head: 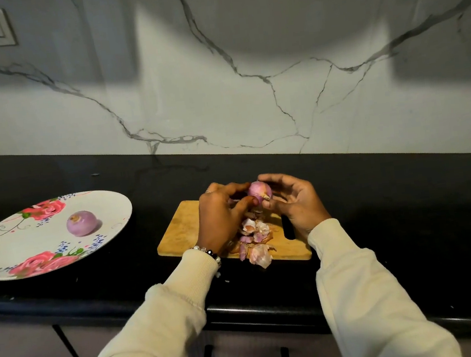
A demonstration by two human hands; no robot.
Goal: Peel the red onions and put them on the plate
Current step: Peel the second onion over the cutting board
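Observation:
A red onion [258, 191] is held above the far part of a wooden cutting board [181, 229]. My left hand [222, 214] grips it from the left with curled fingers and thumb. From the right, my right hand [293, 201] pinches it near the root end. Loose pink and papery onion skins [255, 239] lie in a heap on the board below the hands. A peeled purple onion [81, 224] sits near the middle of a white plate with red roses [7, 262] at the left.
The board and plate rest on a black countertop [396, 218] against a white marble-patterned wall. A dark knife handle [288, 228] shows on the board under my right wrist. Drawers sit below the counter's front edge.

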